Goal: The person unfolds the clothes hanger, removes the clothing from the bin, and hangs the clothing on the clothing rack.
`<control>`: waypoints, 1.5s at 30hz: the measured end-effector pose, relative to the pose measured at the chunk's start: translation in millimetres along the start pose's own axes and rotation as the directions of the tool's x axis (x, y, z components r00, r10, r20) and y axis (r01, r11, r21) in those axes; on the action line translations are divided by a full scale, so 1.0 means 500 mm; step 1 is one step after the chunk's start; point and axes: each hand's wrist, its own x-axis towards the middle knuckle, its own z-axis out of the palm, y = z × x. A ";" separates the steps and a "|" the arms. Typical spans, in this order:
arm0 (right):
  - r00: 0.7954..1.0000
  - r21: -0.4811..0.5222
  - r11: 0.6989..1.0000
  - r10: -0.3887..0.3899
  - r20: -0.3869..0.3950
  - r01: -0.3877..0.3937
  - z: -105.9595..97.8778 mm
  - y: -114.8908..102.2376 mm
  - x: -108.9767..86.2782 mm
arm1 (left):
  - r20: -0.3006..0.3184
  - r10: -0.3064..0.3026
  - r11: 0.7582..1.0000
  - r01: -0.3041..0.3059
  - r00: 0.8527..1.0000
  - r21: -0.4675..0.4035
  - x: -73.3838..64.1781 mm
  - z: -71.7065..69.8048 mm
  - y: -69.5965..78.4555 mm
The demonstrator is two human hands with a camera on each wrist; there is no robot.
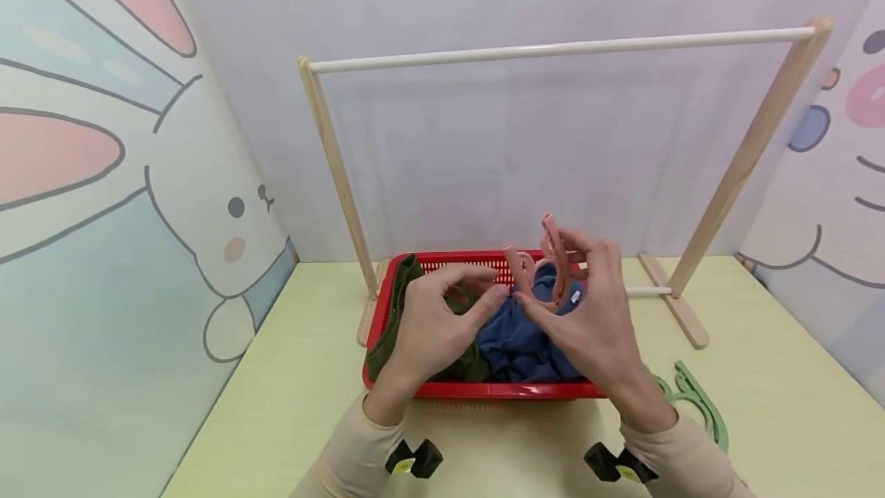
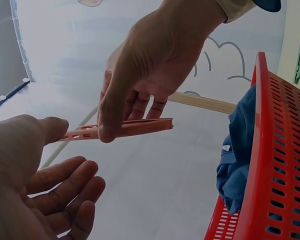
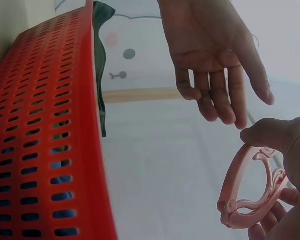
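Observation:
My right hand [image 1: 588,321] pinches a pink folding hanger [image 1: 561,263] between thumb and fingers, above a red basket [image 1: 484,390]. In the right wrist view the hanger [image 3: 235,185] is folded into a loop. My left hand [image 1: 439,321] is raised beside it, fingers loosely bent, thumb apart from them. Its thumb tip comes close to the hanger's end in the left wrist view, and nothing lies in its palm. Below the hands, a dark green garment [image 1: 394,329] fills the basket's left part and a blue garment [image 1: 518,344] its right.
Behind the basket stands a wooden rack with a white rail [image 1: 553,50] across its top. A green folding hanger [image 1: 701,398] lies on the pale yellow table [image 1: 781,406] to the right, near my right forearm. Walls printed with cartoon animals [image 1: 235,252] enclose both sides.

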 end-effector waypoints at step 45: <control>0.993 -0.075 0.996 -0.033 0.114 0.042 0.034 -0.007 -0.018 | -0.145 -0.009 0.999 0.002 0.989 -0.047 -0.001 -0.002 -0.007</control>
